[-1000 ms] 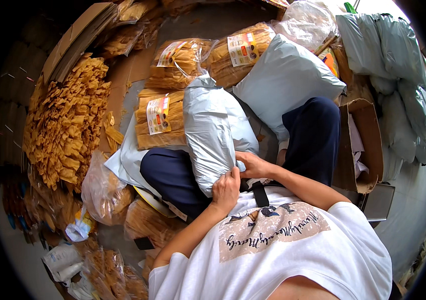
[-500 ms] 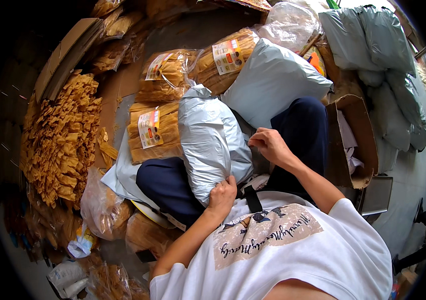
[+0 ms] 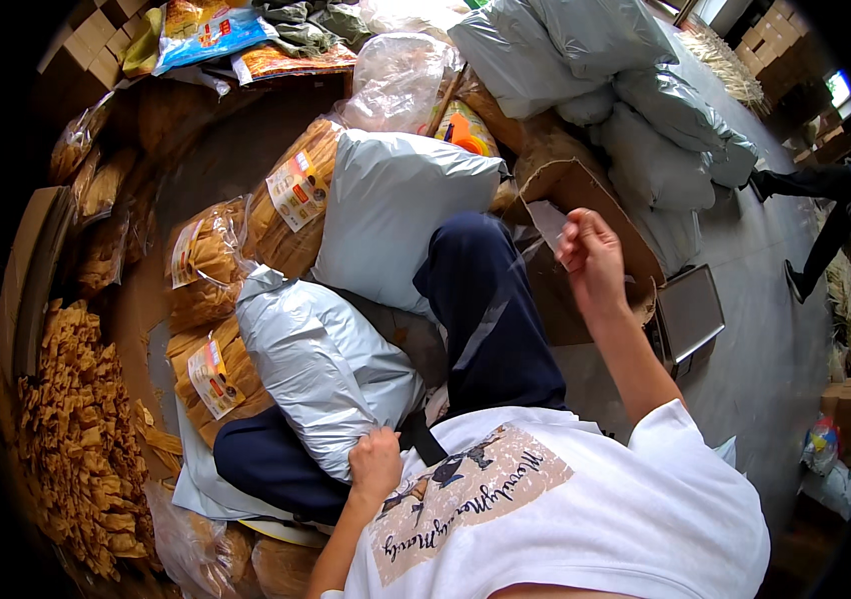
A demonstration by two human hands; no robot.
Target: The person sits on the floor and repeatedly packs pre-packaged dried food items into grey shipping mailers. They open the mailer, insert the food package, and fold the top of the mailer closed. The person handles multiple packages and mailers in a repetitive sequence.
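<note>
My left hand [image 3: 376, 464] grips the lower edge of a plump pale grey plastic bag [image 3: 301, 359] on my lap. My right hand [image 3: 590, 255] is raised over an open cardboard box [image 3: 625, 230], fingers pinched; white paper [image 3: 545, 222] shows beside the fingertips, but I cannot tell if it is held. A thin translucent strip [image 3: 493, 304] shows against my right trouser leg. Beyond my knee lies a second grey bag [image 3: 396, 200]. Labelled clear packs of yellow-brown dried sheets [image 3: 211, 374] line the left of the lap bag.
Loose dried sheets [image 3: 66, 439] and stacked cardboard [image 3: 31, 280] are at left. Several grey bags [image 3: 665, 150] pile at upper right, above a metal-rimmed item [image 3: 690, 309]. Another person's legs [image 3: 815, 230] are at far right, with cartons [image 3: 850, 409] below.
My right hand has left the bag and moved right and up to the box. My left hand stays on the bag. The view has swung rightward, showing more of the other person.
</note>
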